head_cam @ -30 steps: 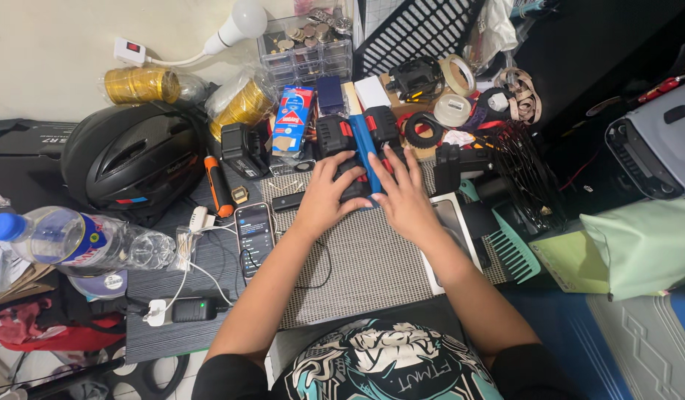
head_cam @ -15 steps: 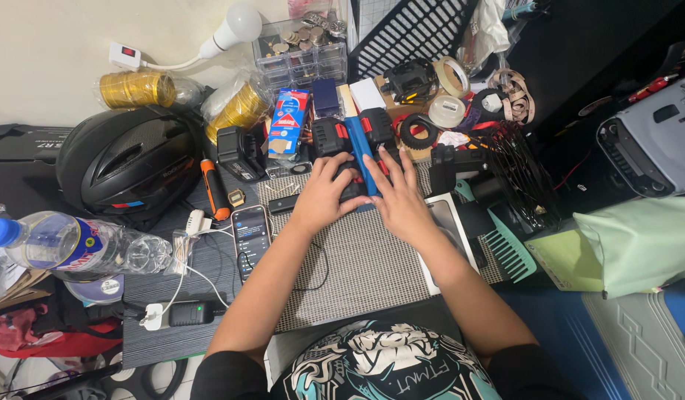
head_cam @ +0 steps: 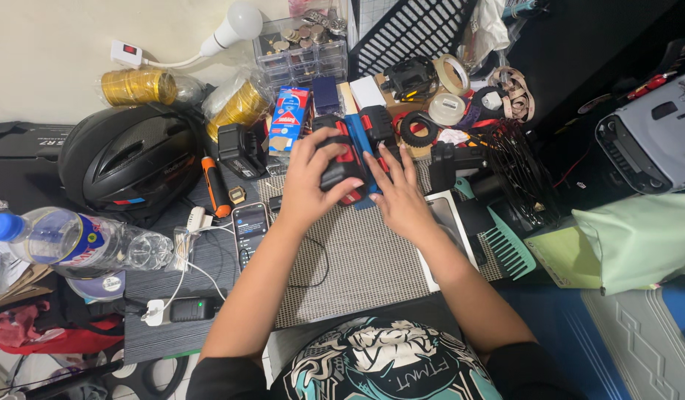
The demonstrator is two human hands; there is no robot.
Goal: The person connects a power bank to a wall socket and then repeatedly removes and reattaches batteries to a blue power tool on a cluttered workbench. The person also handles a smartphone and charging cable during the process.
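Now lifting clear of the woven mat (head_cam: 357, 259), where both lay a second ago: left hand (head_cam: 313, 181) curling around the black-and-red battery pack (head_cam: 341, 167); right hand (head_cam: 398, 196) spreading flat beside it. Possibly risking a slip onto the phone (head_cam: 250, 226), given the one-handed grip.
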